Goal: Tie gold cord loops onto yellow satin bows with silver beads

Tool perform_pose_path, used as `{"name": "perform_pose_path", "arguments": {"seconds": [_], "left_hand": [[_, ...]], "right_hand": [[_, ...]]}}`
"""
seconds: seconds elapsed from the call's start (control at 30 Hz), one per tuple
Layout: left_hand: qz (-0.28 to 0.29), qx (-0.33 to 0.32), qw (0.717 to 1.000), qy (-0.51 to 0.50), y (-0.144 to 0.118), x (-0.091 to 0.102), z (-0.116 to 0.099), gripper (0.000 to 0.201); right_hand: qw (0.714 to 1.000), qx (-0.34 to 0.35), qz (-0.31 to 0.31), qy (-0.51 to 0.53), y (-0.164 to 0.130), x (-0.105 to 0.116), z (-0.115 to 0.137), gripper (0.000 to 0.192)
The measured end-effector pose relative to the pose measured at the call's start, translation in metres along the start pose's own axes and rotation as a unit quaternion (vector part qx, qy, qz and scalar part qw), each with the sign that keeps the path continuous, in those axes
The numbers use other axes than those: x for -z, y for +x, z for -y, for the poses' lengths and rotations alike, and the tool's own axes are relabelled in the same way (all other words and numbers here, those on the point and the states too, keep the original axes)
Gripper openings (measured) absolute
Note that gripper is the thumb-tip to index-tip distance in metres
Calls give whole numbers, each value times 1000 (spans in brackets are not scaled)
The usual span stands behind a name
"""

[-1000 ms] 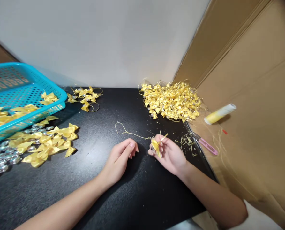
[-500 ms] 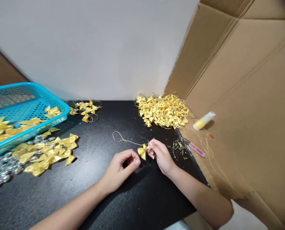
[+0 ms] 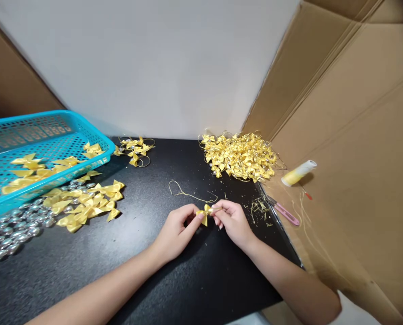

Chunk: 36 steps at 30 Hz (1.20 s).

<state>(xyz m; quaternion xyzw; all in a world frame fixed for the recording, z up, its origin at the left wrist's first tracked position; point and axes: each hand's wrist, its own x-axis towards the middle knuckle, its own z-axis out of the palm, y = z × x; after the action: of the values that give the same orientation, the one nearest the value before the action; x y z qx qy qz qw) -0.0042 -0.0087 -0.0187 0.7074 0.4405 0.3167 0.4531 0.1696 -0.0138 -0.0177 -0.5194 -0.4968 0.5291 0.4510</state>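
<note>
Black tabletop (image 3: 194, 293), huge bow pile (image 3: 239, 157) at its far right corner, left hand (image 3: 180, 229) and right hand (image 3: 234, 223) both got fingers pinched on one yellow bow (image 3: 206, 212)

We count two hands (image 3: 179, 232), one held bow (image 3: 205, 214), one cord (image 3: 187, 194), one blue basket (image 3: 10, 205) at left, one roll (image 3: 298, 173) and one pink-handled tool (image 3: 289, 215) at right. Left beads (image 3: 5, 231) and far-right heaped bows (image 3: 240, 158) we cannot count.
</note>
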Motion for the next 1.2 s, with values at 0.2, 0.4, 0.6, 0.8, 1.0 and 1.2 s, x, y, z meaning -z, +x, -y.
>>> {"name": "perform_pose_path", "arguments": {"seconds": [0.2, 0.4, 0.6, 0.8, 1.0, 1.2], "left_hand": [[-17, 18, 999, -41, 1, 1, 3, 30], [-12, 9, 999, -31, 0, 0, 9, 29], [-28, 0, 999, -23, 0, -2, 9, 27], [-31, 3, 999, -15, 1, -4, 13, 28], [-25, 2, 1000, -3, 2, -4, 14, 27], [-20, 6, 1000, -6, 2, -3, 11, 27]], "right_hand": [[989, 38, -89, -111, 29, 19, 12, 37], [919, 63, -216, -323, 116, 76, 77, 32], [842, -24, -254, -475, 221, 89, 128, 23], [795, -120, -247, -541, 264, 85, 117, 35], [784, -119, -188, -580, 271, 103, 107, 34], [776, -39, -152, -611, 265, 109, 108, 33]]}}
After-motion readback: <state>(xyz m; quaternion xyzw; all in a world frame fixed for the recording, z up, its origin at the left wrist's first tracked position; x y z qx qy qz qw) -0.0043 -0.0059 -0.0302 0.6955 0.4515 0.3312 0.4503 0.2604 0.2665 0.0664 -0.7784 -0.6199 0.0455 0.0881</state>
